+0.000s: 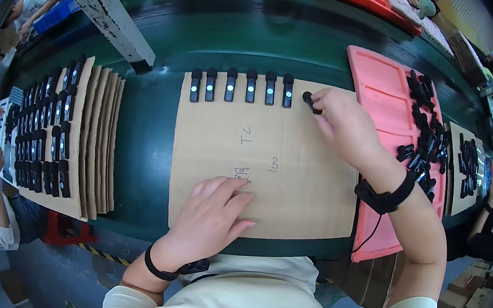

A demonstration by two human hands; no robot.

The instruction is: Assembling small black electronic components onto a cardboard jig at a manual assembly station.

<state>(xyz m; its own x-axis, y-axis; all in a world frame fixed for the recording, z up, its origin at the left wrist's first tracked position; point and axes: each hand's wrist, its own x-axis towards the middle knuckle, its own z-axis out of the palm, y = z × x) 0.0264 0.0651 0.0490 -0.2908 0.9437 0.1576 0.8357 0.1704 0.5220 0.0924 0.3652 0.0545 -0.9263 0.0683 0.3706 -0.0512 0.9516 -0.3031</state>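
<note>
My right hand (345,122) is closed in a pinch on a small black clip-on microphone (309,101) with a rounded tip, at the far right corner of a brown cardboard sheet (310,190). Left of it, along the sheet's far edge, several matching microphones (230,86) lie in a row, round tips pointing away, each with a pale glowing dot. Low on the sheet, my left hand (209,208) rests with its fingers stretched out over some handwritten marks, holding nothing. My right fingers partly cover the microphone they grip.
A pink divided tray (379,103) at the right bears a loose heap of black microphones (428,137). Stacked cardboard sheets (96,140) with rows of microphones stand at the left. A worn metal post (101,4) rises from the green table (141,171). Other people work around it.
</note>
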